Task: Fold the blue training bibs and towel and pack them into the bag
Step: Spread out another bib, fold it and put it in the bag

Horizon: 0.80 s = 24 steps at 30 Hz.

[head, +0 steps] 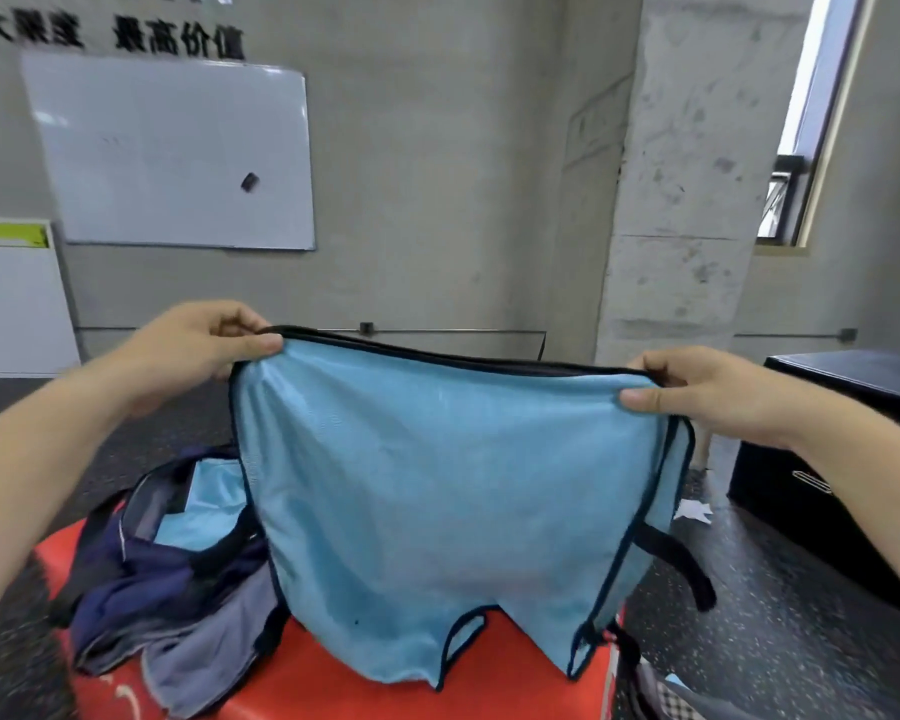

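Left hand (204, 345) and right hand (707, 392), well apart, each pinch a top corner of the blue bib (437, 485), which hangs over the red block (333, 683). The bib hides part of the open bag (141, 558). Grey cloth (214, 662) beside the bag, can't tell if it's the towel.

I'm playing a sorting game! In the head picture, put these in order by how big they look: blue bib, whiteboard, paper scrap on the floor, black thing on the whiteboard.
1. blue bib, though it is close to the camera, so it may only look biggest
2. whiteboard
3. paper scrap
4. black thing
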Each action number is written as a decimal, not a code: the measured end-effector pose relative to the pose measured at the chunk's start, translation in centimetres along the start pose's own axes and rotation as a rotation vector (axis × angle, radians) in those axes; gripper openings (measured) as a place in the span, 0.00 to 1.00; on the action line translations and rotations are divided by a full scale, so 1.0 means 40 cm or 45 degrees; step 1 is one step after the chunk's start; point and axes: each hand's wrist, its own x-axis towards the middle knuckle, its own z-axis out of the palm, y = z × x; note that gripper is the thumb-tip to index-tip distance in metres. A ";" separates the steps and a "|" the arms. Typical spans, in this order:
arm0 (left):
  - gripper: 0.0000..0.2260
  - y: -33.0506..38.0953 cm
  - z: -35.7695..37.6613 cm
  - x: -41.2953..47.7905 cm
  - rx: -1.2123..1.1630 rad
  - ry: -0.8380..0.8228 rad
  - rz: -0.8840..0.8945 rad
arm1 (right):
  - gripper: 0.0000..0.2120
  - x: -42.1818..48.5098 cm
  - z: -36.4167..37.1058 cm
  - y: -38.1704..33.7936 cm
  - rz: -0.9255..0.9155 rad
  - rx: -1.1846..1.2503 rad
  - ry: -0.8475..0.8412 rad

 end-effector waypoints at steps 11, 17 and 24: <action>0.06 -0.059 0.176 0.466 0.083 0.237 -0.218 | 0.12 0.500 -0.087 0.112 0.296 -0.425 0.587; 0.03 0.042 0.161 0.596 0.007 0.580 0.139 | 0.06 0.598 -0.181 0.063 0.008 -0.081 0.990; 0.05 0.015 0.173 0.504 -0.137 0.499 0.174 | 0.08 0.486 -0.138 0.076 -0.016 -0.003 0.993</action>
